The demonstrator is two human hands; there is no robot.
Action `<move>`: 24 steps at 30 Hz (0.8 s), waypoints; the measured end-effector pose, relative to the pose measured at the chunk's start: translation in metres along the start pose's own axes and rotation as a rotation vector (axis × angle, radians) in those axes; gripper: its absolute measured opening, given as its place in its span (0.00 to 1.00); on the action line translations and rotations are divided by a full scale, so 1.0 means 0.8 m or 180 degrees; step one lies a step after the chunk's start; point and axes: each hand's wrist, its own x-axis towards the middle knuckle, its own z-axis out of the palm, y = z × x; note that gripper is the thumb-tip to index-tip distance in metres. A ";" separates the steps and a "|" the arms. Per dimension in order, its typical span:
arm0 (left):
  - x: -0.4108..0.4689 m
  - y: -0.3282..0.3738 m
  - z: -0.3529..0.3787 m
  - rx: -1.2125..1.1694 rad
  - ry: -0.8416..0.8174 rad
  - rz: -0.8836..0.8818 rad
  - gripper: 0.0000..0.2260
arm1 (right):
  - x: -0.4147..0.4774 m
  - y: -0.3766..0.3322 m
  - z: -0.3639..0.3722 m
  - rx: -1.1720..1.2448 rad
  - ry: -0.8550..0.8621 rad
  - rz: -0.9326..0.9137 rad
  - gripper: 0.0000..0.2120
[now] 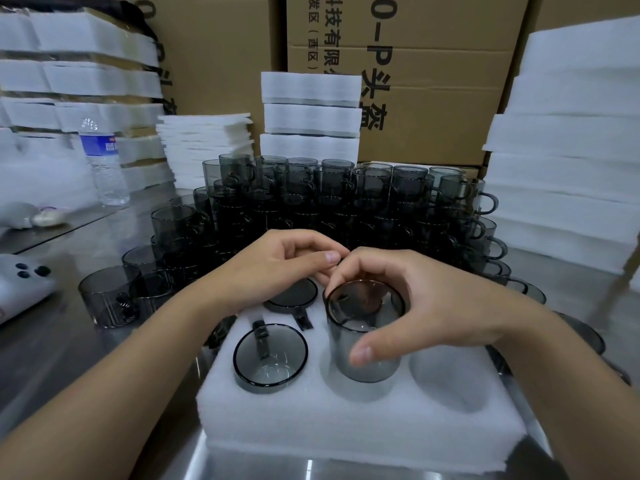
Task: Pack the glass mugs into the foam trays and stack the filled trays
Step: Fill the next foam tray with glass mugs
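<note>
A white foam tray [346, 420] lay by the near edge of the steel desk [69, 358], about midway along it. The right hand [433, 299] gripped a smoky glass mug [363, 341]. Its thumb pressed on the near wall and the other fingers [343, 273] curled over the far rim, clamped on the glass. This mug stood upright at the middle cavity of the tray's near row; whether its base was fully down could not be told.

The left hand [277, 265] hovered just behind, over the tray's far row. Its fingers were curled and its thumb tip was close to the right hand's knuckles; whether they pinched anything could not be told. A second mug [270, 358] sat in the near-left cavity, its handle pointing toward the far edge. A third mug [292, 294] sat in the far row under the left hand, its handle toward the near edge. The near-right cavity [446, 372] showed bare foam.

Behind the tray, tiers of stacked mugs [329, 202] rose toward the far edge, and one loose mug [107, 296] stood nearer the left edge. Stacks of foam trays stood at the far edge [310, 112] and along the right edge [568, 168]. A water bottle [104, 161] stood toward the far-left corner, with cardboard boxes [433, 98] behind the desk.
</note>
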 end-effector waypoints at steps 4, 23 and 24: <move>0.000 0.000 -0.002 0.0080 -0.0022 -0.0041 0.14 | -0.002 -0.008 0.004 0.0047 -0.0167 -0.0063 0.23; -0.001 0.002 -0.002 0.0160 -0.0131 -0.0036 0.15 | -0.002 -0.011 0.009 -0.0159 -0.0168 0.0062 0.27; -0.001 0.002 -0.002 0.0171 -0.0146 -0.0043 0.15 | -0.001 -0.010 0.009 -0.0166 -0.0159 0.0065 0.27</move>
